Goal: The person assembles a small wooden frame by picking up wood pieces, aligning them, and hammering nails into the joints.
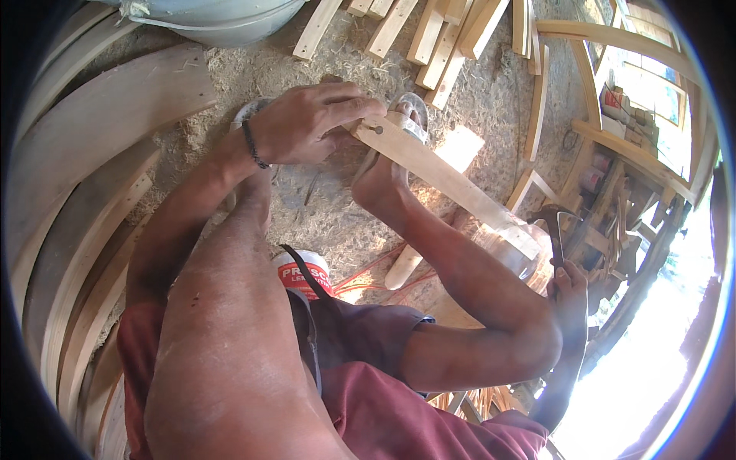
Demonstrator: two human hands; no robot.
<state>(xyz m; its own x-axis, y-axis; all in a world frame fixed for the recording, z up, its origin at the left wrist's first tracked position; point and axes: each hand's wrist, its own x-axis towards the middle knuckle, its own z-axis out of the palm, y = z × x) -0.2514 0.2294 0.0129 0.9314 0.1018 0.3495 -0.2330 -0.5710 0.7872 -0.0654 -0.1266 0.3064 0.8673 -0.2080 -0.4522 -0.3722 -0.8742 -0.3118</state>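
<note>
A pale wooden strip (pixel 452 180) slants from between my feet toward the right, past my bent right leg. My left hand (pixel 310 123), with a dark bracelet at the wrist, is closed at the strip's upper left end. Its thumb side is partly hidden. Near that end is a small dark round mark (pixel 377 129); I cannot tell whether it is a knot or a nail. At the right, beyond my knee, my right hand (pixel 569 290) grips a hammer (pixel 554 230) by its dark handle, head upward. The strip's far end lies by a clear rounded container (pixel 510 253).
Curved planks (pixel 100 115) are stacked along the left. Several cut battens (pixel 452 46) lie at the top. A grey tub (pixel 222 19) stands at the upper left. A white-and-red bucket (pixel 303 268) sits between my legs, near red cords (pixel 368 272). Wood frames (pixel 629 161) and scraps fill the right.
</note>
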